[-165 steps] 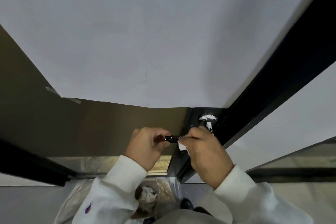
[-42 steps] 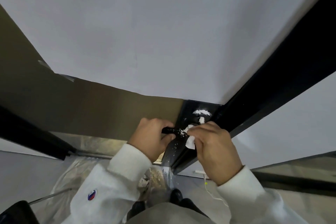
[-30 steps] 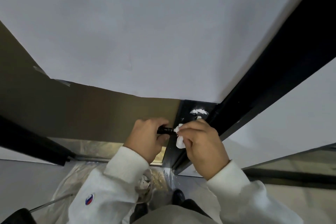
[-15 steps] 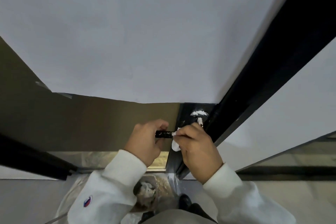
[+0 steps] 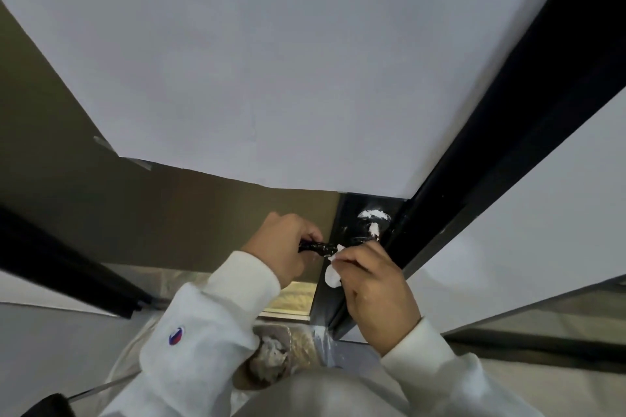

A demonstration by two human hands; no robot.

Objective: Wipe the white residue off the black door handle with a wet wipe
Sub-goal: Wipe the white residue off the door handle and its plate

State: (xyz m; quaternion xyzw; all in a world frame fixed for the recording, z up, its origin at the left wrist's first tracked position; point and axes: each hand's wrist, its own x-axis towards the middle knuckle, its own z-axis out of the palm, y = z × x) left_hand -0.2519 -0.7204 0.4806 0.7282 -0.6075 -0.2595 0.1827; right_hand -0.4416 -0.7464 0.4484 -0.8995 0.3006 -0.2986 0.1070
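- The black door handle (image 5: pixel 318 247) is seen low in the scene, jutting left from the dark door edge (image 5: pixel 342 213), its free end gripped by the curled fingers of the left hand (image 5: pixel 283 249).
- The wet wipe (image 5: pixel 332 272) is pinched in the right hand (image 5: pixel 374 288) and pressed against the lever's right part.
- White specks are visible on the exposed stretch between the hands, so that section is judged only partly cleaned.
- Thick white residue (image 5: pixel 372 218) is left on the handle's base, just beyond the wipe, untouched.
- The task is judged well short of finished.
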